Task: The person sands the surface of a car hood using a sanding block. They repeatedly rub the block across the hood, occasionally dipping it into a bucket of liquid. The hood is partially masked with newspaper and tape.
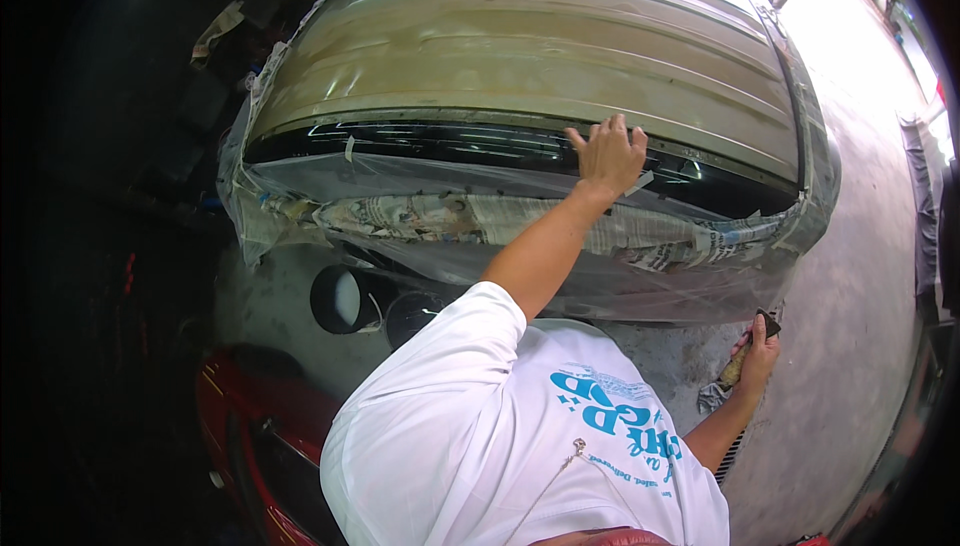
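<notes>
A vehicle's ribbed beige-gold roof (540, 56), dull and patchy, fills the upper middle. My left hand (612, 158) reaches forward over the glossy black strip (440, 142) along its near edge. The fingers are spread, with the tips at the roof's edge, and hold nothing. Down at my right side, my right hand (761, 358) is closed around a small dark flat piece (768, 323) whose pointed corner sticks out past the fingers. Beside that hand is a yellowish object (735, 366); I cannot tell whether it is held too.
Clear plastic film (560, 281) and newspaper (420, 216) wrap the vehicle below the black strip. A black bucket (324, 298) with something whitish inside stands on the concrete floor (840, 276). A red car (235, 426) is at the lower left. A crumpled grey rag (712, 396) shows near my right forearm.
</notes>
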### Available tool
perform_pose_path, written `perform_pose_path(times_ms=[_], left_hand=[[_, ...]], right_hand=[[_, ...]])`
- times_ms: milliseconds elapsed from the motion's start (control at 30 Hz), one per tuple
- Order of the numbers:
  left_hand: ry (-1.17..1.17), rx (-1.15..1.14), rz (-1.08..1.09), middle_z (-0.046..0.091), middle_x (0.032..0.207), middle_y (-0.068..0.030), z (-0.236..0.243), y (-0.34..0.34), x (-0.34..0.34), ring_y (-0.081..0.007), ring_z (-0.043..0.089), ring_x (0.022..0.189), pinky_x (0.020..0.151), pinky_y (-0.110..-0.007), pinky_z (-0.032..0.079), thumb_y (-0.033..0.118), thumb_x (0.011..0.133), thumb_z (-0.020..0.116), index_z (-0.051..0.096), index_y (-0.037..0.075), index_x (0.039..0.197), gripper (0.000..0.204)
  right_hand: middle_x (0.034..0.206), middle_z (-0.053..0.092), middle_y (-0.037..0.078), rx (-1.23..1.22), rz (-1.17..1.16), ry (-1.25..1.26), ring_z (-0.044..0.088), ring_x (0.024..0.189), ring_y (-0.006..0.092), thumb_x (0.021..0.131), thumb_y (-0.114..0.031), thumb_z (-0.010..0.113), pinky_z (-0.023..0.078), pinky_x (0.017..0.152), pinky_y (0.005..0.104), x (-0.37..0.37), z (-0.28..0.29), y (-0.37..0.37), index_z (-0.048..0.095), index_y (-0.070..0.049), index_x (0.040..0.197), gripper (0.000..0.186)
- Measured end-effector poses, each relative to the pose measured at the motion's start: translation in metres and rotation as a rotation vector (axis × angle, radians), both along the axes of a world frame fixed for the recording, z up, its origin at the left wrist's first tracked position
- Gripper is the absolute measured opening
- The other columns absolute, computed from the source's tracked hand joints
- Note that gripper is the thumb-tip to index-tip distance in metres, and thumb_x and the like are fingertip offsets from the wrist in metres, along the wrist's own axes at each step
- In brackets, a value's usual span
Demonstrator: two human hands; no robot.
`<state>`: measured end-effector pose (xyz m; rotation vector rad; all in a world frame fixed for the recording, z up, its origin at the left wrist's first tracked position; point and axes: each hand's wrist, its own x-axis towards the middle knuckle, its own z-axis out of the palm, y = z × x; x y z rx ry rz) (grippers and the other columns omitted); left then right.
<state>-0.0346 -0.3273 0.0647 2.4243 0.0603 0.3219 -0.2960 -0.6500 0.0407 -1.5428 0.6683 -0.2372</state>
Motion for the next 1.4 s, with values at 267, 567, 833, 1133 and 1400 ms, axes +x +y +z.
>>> perform_pose_path(times_ms=[267, 567, 833, 1133, 1400], left_hand=[[-0.099, -0.453, -0.023, 0.069, 0.077, -0.0077, 0.002, 0.018, -0.031, -0.023, 0.066, 0.07, 0.068, -0.037, 0.05, 0.029, 0.102, 0.063, 0.069, 0.001, 0.094, 0.03], [0.119, -0.6, -0.144, 0.059, 0.064, 0.0, -0.102, 0.17, -0.1, -0.0095, 0.053, 0.06, 0.058, -0.029, 0.041, 0.028, 0.101, 0.067, 0.063, 0.005, 0.076, 0.034], [0.603, -0.592, 0.49, 0.066, 0.061, -0.0108, -0.185, 0.293, -0.271, -0.0211, 0.062, 0.055, 0.059, -0.037, 0.048, 0.024, 0.096, 0.063, 0.07, 0.0, 0.069, 0.037], [0.874, -0.053, 0.749, 0.077, 0.095, -0.0147, -0.334, 0.386, -0.503, -0.0271, 0.075, 0.087, 0.069, -0.044, 0.056, 0.016, 0.086, 0.075, 0.074, -0.001, 0.094, 0.019], [0.848, -0.671, 1.452, 0.072, 0.097, -0.0155, -0.335, 0.38, -0.573, -0.0259, 0.067, 0.077, 0.061, -0.05, 0.055, 0.008, 0.087, 0.077, 0.062, -0.003, 0.104, 0.025]], right_hand=[[0.067, 0.055, 0.0, 0.07, 0.012, -0.009, 0.053, 0.05, 0.0097, 0.104, -0.035, 0.069, 0.045, 0.046, 0.0248, 0.015, -0.007, -0.002, 0.06, -0.01, 0.087, 0.031], [0.066, 0.06, 0.003, 0.037, 0.215, 0.049, 0.057, 0.051, 0.0118, 0.102, -0.033, 0.071, 0.047, 0.047, 0.0269, 0.046, -0.022, 0.025, 0.063, -0.006, 0.086, 0.032], [0.068, 0.062, 0.005, -0.042, 0.76, 0.373, 0.061, 0.055, 0.0149, 0.098, -0.03, 0.073, 0.05, 0.049, 0.0315, 0.092, -0.017, 0.098, 0.063, -0.002, 0.086, 0.032], [0.08, 0.072, 0.016, -0.463, 1.029, 0.684, 0.07, 0.075, 0.0285, 0.094, -0.041, 0.066, 0.054, 0.077, 0.0424, 0.075, -0.116, 0.139, 0.073, 0.007, 0.093, 0.048], [0.116, 0.072, 0.033, -0.803, 1.276, 0.933, 0.068, 0.114, 0.0457, 0.094, -0.047, 0.067, 0.052, 0.097, 0.051, 0.104, -0.135, 0.196, 0.066, 0.011, 0.125, 0.065]])
